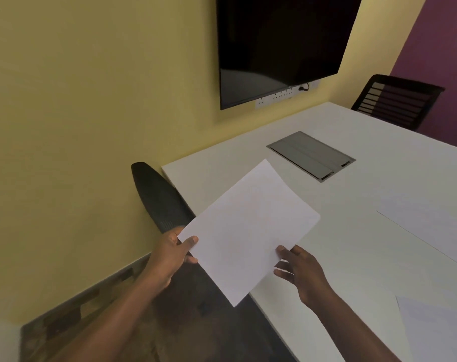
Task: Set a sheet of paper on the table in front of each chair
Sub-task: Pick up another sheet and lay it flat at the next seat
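Observation:
A white sheet of paper (248,228) hangs over the near left edge of the white table (352,205), tilted, part of it past the edge over the floor. My left hand (173,253) pinches its left corner, thumb on top. My right hand (299,270) grips its near right edge with thumb on top and fingers under. A black chair back (158,198) stands tucked against the table's left side, just beyond the sheet. A second black chair (397,103) stands at the far side. Two more sheets lie flat on the table, one at the right (428,226), one at the bottom right (436,327).
A grey cable hatch (310,155) is set flush in the tabletop beyond the held sheet. A dark wall screen (282,45) hangs over the table's far end, with sockets (282,96) under it. The yellow wall stands close on the left, with dark wood floor below.

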The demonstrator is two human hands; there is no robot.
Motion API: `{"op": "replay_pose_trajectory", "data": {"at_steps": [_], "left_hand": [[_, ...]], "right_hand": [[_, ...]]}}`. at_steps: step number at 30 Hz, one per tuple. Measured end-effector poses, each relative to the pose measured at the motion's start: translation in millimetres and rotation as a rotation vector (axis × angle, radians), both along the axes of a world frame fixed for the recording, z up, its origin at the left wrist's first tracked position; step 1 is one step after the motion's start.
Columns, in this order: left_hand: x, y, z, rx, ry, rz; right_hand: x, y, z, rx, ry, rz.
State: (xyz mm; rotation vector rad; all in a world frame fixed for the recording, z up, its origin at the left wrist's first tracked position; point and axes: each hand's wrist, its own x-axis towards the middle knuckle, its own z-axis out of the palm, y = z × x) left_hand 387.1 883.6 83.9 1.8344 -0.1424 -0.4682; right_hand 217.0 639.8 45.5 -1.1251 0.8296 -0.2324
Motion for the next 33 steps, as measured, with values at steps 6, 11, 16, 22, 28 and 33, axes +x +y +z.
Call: {"op": "replay_pose_trajectory", "data": {"at_steps": [6, 11, 16, 22, 28, 33], "left_hand": [[85.6, -49.5, -28.3, 0.068, 0.012, -0.049], [162.6, -90.2, -47.7, 0.116, 0.006, -0.093], [234.6, -126.7, -73.7, 0.191, 0.058, -0.077], [301.4, -161.7, -116.2, 0.289, 0.175, -0.093], [344.1, -189.0, -154.2, 0.407, 0.237, -0.161], [358.0, -204.0, -171.1, 0.593, 0.023, -0.267]], "right_hand": [[67.7, -38.5, -21.1, -0.035, 0.117, -0.019], [132.5, -67.8, -37.4, -0.097, 0.169, -0.071], [196.4, -94.0, -59.3, -0.13, 0.227, -0.116], [267.2, -123.1, -91.4, -0.135, 0.331, -0.161], [306.0, -136.8, -132.2, -0.107, 0.462, -0.197], [321.5, -142.1, -156.7, -0.066, 0.524, -0.216]]}}
